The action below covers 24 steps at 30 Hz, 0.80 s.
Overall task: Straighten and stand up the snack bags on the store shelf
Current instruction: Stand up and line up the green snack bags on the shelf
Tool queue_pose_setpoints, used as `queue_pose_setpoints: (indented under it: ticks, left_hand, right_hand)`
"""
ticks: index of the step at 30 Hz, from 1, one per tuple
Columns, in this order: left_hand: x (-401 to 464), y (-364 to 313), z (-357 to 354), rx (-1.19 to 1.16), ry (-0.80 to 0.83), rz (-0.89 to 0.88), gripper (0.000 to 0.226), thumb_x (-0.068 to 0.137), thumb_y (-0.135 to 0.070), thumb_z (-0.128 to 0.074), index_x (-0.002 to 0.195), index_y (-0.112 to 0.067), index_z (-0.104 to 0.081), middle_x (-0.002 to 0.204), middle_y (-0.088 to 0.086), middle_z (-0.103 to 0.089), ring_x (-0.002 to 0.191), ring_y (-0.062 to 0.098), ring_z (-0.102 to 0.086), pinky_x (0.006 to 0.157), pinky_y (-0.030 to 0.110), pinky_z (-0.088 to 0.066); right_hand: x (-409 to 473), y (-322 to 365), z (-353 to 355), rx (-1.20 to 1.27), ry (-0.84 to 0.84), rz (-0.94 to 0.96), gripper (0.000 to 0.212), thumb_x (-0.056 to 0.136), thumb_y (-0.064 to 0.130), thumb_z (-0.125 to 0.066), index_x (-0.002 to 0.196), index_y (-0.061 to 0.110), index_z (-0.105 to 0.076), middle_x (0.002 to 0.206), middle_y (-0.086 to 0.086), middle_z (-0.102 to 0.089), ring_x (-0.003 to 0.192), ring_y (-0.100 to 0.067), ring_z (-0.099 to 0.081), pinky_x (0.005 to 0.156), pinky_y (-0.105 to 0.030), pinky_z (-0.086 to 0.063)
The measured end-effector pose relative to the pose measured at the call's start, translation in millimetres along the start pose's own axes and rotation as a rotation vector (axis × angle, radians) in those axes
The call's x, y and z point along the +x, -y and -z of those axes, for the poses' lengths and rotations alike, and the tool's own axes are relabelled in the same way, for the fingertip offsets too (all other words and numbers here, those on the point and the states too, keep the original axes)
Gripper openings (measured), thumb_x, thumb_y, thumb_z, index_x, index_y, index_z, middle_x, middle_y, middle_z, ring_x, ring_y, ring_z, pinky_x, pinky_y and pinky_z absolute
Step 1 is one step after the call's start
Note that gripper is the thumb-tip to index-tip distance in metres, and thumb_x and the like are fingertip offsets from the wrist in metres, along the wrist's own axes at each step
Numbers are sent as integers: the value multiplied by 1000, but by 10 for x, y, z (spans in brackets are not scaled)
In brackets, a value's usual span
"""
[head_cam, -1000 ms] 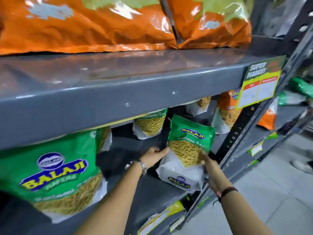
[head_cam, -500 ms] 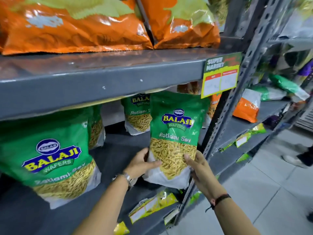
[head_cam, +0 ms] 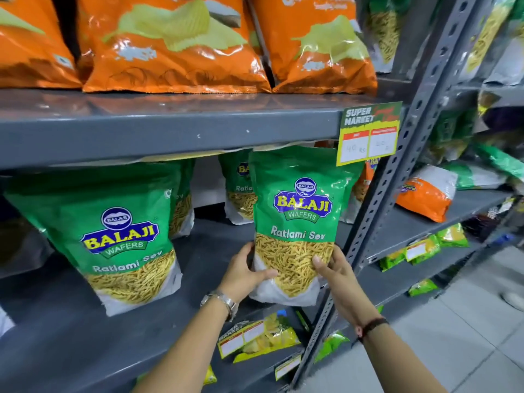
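A green Ratlami Sev bag [head_cam: 297,211] stands upright at the front right of the grey middle shelf [head_cam: 93,330]. My left hand [head_cam: 243,273] grips its lower left side and my right hand [head_cam: 333,268] grips its lower right side. A second green Sev bag [head_cam: 113,231] stands tilted at the left. Two more green bags, one behind the held bag [head_cam: 236,185] and one behind the left bag [head_cam: 181,205], sit farther back, partly hidden.
Orange chip bags [head_cam: 175,43] line the upper shelf [head_cam: 170,129]. A price tag [head_cam: 368,134] hangs off its front edge. A perforated grey upright [head_cam: 377,211] stands just right of the held bag. Beyond it, an orange bag [head_cam: 425,197] lies on the neighbouring shelf. Yellow packs [head_cam: 263,338] lie below.
The held bag went from leaning back on the shelf to standing upright and facing front. Both hands slid down to its lower sides. The view rose and pulled back.
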<state>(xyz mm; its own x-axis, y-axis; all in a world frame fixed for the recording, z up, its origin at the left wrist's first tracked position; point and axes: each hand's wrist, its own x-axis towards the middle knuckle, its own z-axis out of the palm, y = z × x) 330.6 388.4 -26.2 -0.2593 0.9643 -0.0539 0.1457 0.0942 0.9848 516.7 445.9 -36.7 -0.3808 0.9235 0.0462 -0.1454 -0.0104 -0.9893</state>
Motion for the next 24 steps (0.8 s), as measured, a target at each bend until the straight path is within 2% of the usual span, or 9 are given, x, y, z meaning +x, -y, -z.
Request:
queue_pose_setpoints:
  ticks: [4, 8, 11, 14, 16, 18, 19, 21, 24]
  left_hand:
    - [234, 15, 50, 45, -155, -34, 68, 64, -5, -76, 123, -14, -43, 129, 12, -53, 119, 26, -49, 104, 44, -40]
    - [476, 45, 74, 111, -304, -98, 66, 58, 1, -78, 116, -8, -48, 115, 7, -53, 107, 18, -48, 92, 27, -38]
    - [593, 181, 24, 199, -296, -92, 63, 63, -4, -76, 118, -6, -46, 118, 14, -48, 111, 21, -45, 88, 23, -34]
    - [612, 365, -20, 263, -227, -78, 62, 66, -9, -75, 119, -5, -43, 114, 11, -41, 109, 20, -44, 83, 19, -34]
    - [581, 512, -13, 300, -183, -66, 66, 64, -10, -77, 119, -5, -42, 106, 4, -37, 106, 19, -43, 78, 19, -35]
    - [551, 656, -5, 369, -156, -14, 66, 62, -11, -78, 118, -5, -44, 107, 8, -45, 110, 27, -47, 81, 27, -38]
    - [535, 699, -15, 414, -165, 13, 62, 63, -12, -77, 116, -3, -45, 111, 13, -51, 112, 31, -47, 86, 32, -38]
    - [513, 731, -62, 514, -221, 51, 55, 69, -16, -73, 113, 1, -46, 119, 20, -55, 115, 35, -45, 96, 39, -34]
    - [498, 756, -126, 626, -279, 49, 54, 73, -25, -70, 114, 0, -47, 123, 19, -56, 117, 34, -44, 103, 44, -32]
  right_hand:
    - [424, 15, -84, -103, 56, -1, 37, 89, 8, -47, 125, 13, -40, 120, -7, -57, 109, -19, -56, 92, -30, -51]
    - [858, -22, -124, -187, 103, 0, 43, 87, 5, -51, 128, 9, -39, 131, -17, -52, 119, -28, -49, 105, -46, -38]
    - [1020, -169, -80, -209, 158, -33, 56, 81, 19, -60, 132, 10, -36, 139, -17, -45, 128, -29, -42, 111, -51, -31]
    - [1030, -288, 47, -238, 192, -96, 88, 64, 42, -75, 135, 15, -31, 139, -5, -45, 125, -13, -46, 106, -30, -38]
    - [1000, -337, 109, -360, 256, -149, 86, 69, 23, -76, 137, 20, -25, 137, 7, -43, 120, -1, -46, 102, -17, -39]
    - [990, -424, 135, -553, 318, -170, 83, 71, 9, -73, 137, 18, -23, 134, 8, -42, 122, -6, -40, 100, -11, -34]
    - [989, -446, 106, -627, 307, -162, 82, 70, 6, -73, 136, 14, -24, 127, 6, -42, 120, -8, -37, 88, -3, -33]
    - [1011, -513, 63, -700, 240, -118, 81, 69, 5, -74, 134, 10, -26, 124, -1, -45, 122, -15, -38, 75, -8, -30]
    - [1029, -576, 87, -703, 167, -82, 79, 68, 4, -74, 134, 10, -29, 136, -11, -46, 128, -25, -38, 76, -11, -27]
